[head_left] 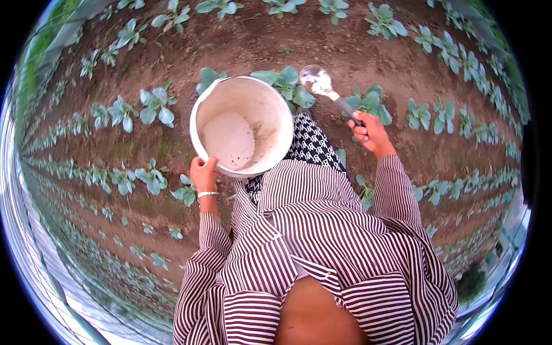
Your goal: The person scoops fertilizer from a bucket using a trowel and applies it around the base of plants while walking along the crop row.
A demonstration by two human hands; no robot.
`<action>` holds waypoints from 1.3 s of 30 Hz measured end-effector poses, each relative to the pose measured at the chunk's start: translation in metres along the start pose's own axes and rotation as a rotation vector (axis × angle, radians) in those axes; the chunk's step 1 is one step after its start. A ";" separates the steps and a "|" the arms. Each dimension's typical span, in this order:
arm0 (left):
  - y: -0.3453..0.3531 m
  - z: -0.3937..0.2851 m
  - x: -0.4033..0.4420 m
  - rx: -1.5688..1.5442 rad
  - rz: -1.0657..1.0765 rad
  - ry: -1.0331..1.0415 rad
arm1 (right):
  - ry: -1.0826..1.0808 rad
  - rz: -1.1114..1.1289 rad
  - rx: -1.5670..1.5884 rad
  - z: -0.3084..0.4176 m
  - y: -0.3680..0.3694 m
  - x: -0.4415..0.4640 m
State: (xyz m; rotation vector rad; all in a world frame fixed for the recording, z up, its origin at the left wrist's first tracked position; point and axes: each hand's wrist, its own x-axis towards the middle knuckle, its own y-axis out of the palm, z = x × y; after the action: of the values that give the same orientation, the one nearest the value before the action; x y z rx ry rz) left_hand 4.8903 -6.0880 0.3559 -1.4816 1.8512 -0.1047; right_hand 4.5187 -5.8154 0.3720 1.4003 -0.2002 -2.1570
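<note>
My left hand (204, 174) is closed on the near left rim of a white bucket (275, 118), which tilts so that its inside faces me. A pale greyish powder (227, 141) with a few dark specks lies at the bottom, and residue clings to the inner wall. To the right, my right hand (371, 133) grips the dark handle of a large metal spoon (318, 80). Its bowl is held out past the bucket, over the soil near a leafy plant (368, 103). White material shows on the bowl, slightly blurred.
Rows of young leafy plants (156, 105) run left to right across brown soil (247, 43). One plant (287, 85) stands right behind the bucket, partly hidden by it. Netting and a pale covering curve along the left edge (40, 276).
</note>
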 end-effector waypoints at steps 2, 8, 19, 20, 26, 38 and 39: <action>0.009 -0.009 -0.001 0.134 -0.016 0.073 | 0.109 0.163 -0.135 -0.002 0.032 0.016; 0.027 -0.042 -0.022 0.393 0.090 0.358 | 0.308 0.182 -0.420 -0.062 0.105 0.094; 0.020 -0.094 0.003 0.288 0.198 0.363 | 0.209 -0.094 -0.281 -0.128 0.161 0.196; 0.009 -0.092 0.016 0.305 0.201 0.397 | 0.186 -0.106 -0.276 -0.131 0.176 0.197; -0.046 -0.076 0.125 0.261 0.329 0.355 | 0.100 -0.093 -0.223 -0.144 0.245 0.169; -0.178 -0.038 0.251 0.290 0.410 0.235 | 0.076 0.185 0.282 -0.284 0.359 0.082; -0.190 -0.031 0.258 0.332 0.417 0.215 | 0.123 0.194 0.255 -0.292 0.358 0.081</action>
State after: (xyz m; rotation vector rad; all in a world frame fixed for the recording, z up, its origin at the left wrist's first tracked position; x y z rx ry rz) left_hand 5.0124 -6.3857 0.3445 -0.8670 2.1536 -0.3619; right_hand 4.8832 -6.1071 0.3245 1.5776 -0.5578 -1.9309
